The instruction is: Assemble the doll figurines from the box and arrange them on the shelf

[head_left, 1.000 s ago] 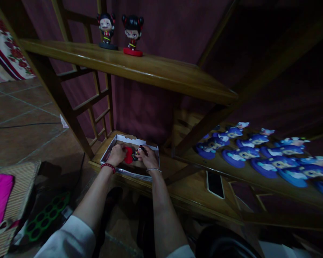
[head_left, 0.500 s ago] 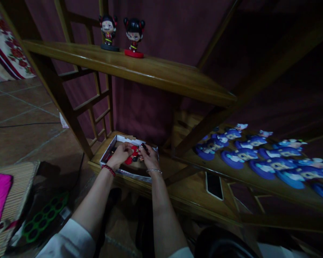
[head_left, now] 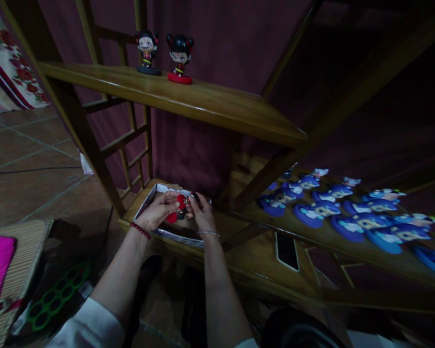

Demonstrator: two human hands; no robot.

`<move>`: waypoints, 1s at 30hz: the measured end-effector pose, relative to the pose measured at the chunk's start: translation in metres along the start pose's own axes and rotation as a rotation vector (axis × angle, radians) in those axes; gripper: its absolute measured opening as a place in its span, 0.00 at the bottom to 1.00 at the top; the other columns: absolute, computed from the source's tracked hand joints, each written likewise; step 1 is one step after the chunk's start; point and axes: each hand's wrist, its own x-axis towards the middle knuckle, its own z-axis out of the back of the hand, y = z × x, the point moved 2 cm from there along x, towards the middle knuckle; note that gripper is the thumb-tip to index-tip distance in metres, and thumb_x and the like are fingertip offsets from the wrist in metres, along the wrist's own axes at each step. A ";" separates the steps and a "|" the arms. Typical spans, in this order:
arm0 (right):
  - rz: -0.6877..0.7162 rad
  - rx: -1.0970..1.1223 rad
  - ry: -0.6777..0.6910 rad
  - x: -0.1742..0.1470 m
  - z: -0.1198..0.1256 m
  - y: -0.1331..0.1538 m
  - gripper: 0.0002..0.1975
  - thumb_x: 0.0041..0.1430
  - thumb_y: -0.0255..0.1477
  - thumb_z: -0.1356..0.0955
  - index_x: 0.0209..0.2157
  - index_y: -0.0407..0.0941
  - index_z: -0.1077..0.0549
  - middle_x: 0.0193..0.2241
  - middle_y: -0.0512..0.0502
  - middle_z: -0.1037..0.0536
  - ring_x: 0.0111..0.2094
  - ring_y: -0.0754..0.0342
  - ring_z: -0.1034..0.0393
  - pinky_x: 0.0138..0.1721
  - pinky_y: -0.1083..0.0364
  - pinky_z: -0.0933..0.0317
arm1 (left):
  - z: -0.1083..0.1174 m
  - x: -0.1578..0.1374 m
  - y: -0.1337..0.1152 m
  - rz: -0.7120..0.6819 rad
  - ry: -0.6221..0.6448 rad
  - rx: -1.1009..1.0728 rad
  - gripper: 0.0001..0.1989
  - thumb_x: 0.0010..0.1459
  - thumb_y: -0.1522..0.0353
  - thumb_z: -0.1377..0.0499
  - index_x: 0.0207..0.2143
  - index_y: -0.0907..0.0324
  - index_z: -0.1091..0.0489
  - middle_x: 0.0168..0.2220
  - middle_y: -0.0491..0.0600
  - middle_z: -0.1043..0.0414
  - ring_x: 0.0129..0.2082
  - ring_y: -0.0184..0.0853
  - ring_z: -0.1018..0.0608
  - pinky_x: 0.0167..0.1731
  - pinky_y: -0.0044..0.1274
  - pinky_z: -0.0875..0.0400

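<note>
Low on the wooden shelf stands an open white cardboard box, and both hands are over it. Between the fingertips of my left hand is a round red base. My right hand is closed on a small black-haired figurine, whose feet end meets or nearly meets the red base; I cannot tell whether they are joined. Below the hands, inside the box, lie another red disc, a small figurine part and a dark piece.
Two black-haired figurines, one on a dark base and one on a red base, stand on the upper shelf. Several blue figurines fill the right shelf. A phone lies below them. A green holed tray is on the floor.
The left hand has turned and its fingers have opened out slightly, so the red base and figurine show more clearly between the hands. The camera view has shifted a little.
</note>
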 end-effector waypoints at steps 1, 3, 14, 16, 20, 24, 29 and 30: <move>0.002 0.005 0.005 0.000 -0.001 0.000 0.19 0.50 0.38 0.36 0.43 0.44 0.33 0.34 0.48 0.25 0.29 0.58 0.29 0.29 0.61 0.35 | 0.001 0.000 0.000 -0.002 0.001 0.001 0.15 0.45 0.74 0.39 0.38 0.61 0.36 0.34 0.46 0.31 0.33 0.26 0.27 0.39 0.22 0.32; -0.001 0.013 0.008 0.000 -0.001 -0.001 0.21 0.50 0.38 0.36 0.44 0.44 0.34 0.35 0.47 0.25 0.30 0.58 0.29 0.30 0.60 0.34 | 0.002 0.001 0.000 -0.002 -0.002 -0.008 0.15 0.44 0.74 0.39 0.38 0.61 0.35 0.33 0.46 0.30 0.33 0.27 0.27 0.39 0.22 0.33; 0.040 0.052 0.018 0.005 0.001 -0.014 0.26 0.44 0.35 0.31 0.48 0.45 0.35 0.36 0.47 0.25 0.33 0.56 0.30 0.36 0.55 0.35 | 0.000 0.002 0.000 0.019 -0.034 -0.148 0.16 0.46 0.77 0.40 0.41 0.64 0.32 0.35 0.50 0.30 0.32 0.28 0.27 0.33 0.19 0.31; 0.039 0.038 0.007 0.007 0.002 -0.017 0.26 0.43 0.34 0.31 0.47 0.46 0.34 0.36 0.47 0.25 0.34 0.56 0.31 0.37 0.55 0.35 | -0.001 0.002 0.001 0.029 -0.066 -0.149 0.16 0.46 0.78 0.40 0.40 0.64 0.32 0.33 0.50 0.30 0.30 0.28 0.27 0.31 0.19 0.31; 0.055 0.035 0.011 0.009 0.002 -0.017 0.24 0.44 0.33 0.32 0.46 0.46 0.34 0.36 0.47 0.25 0.35 0.55 0.31 0.38 0.55 0.35 | -0.009 0.002 0.007 0.047 -0.164 -0.188 0.13 0.47 0.78 0.41 0.38 0.64 0.31 0.27 0.48 0.30 0.26 0.26 0.28 0.28 0.19 0.32; 0.062 0.007 -0.029 0.010 0.007 -0.014 0.23 0.43 0.31 0.32 0.44 0.45 0.33 0.33 0.48 0.25 0.33 0.55 0.31 0.36 0.55 0.35 | -0.023 0.006 0.019 0.049 -0.213 -0.268 0.10 0.46 0.78 0.42 0.34 0.63 0.31 0.28 0.47 0.30 0.24 0.26 0.28 0.28 0.20 0.32; 0.035 -0.033 -0.082 0.011 0.018 -0.018 0.23 0.41 0.32 0.32 0.44 0.44 0.32 0.32 0.47 0.24 0.32 0.54 0.30 0.35 0.55 0.35 | -0.036 0.012 0.029 0.072 -0.234 -0.312 0.05 0.47 0.79 0.43 0.29 0.65 0.31 0.27 0.48 0.29 0.24 0.27 0.28 0.25 0.19 0.32; 0.028 -0.034 -0.078 0.012 0.020 -0.019 0.24 0.41 0.32 0.32 0.44 0.44 0.32 0.32 0.47 0.24 0.32 0.54 0.30 0.34 0.55 0.35 | -0.038 0.012 0.030 0.084 -0.239 -0.313 0.05 0.48 0.79 0.43 0.29 0.65 0.31 0.27 0.48 0.29 0.23 0.27 0.28 0.25 0.20 0.32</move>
